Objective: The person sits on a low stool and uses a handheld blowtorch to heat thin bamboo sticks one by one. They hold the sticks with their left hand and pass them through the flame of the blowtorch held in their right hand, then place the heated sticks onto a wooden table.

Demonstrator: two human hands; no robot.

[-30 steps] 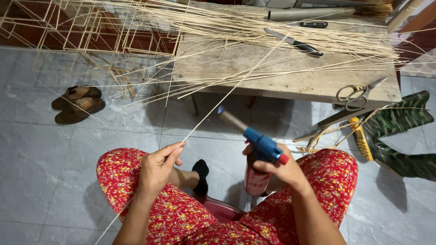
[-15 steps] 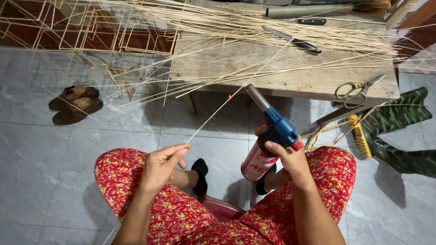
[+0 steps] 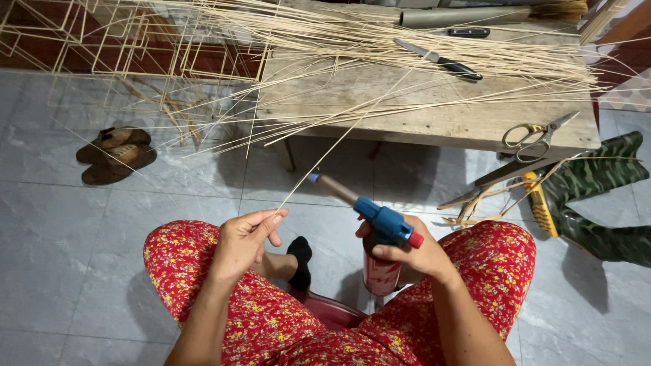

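Two hands are busy over our lap: our left hand (image 3: pixel 245 242) pinches one thin bamboo strip (image 3: pixel 319 159) between thumb and fingertips, and our right hand (image 3: pixel 405 254) is clenched around a gas torch (image 3: pixel 371 224), its red canister upright and its blue head and nozzle tilted toward the strip. The strip runs from the left hand up and away to the wooden table (image 3: pixel 434 118), passing just beside the nozzle tip. To do this well, we judge that we should keep the pinch well back from the nozzle, hold the strip taut, and keep the torch pointed away from the loose strips on the table.

Left of the table, on the tiled floor, lies one pair of brown sandals (image 3: pixel 115 154). At the table's right end sits one pair of scissors (image 3: pixel 536 134). On the table we count two knives, one with a bare blade (image 3: pixel 437 60) and one dark-handled beyond it (image 3: pixel 468 32), and one grey tube (image 3: pixel 464 16). The strips are too many to count.
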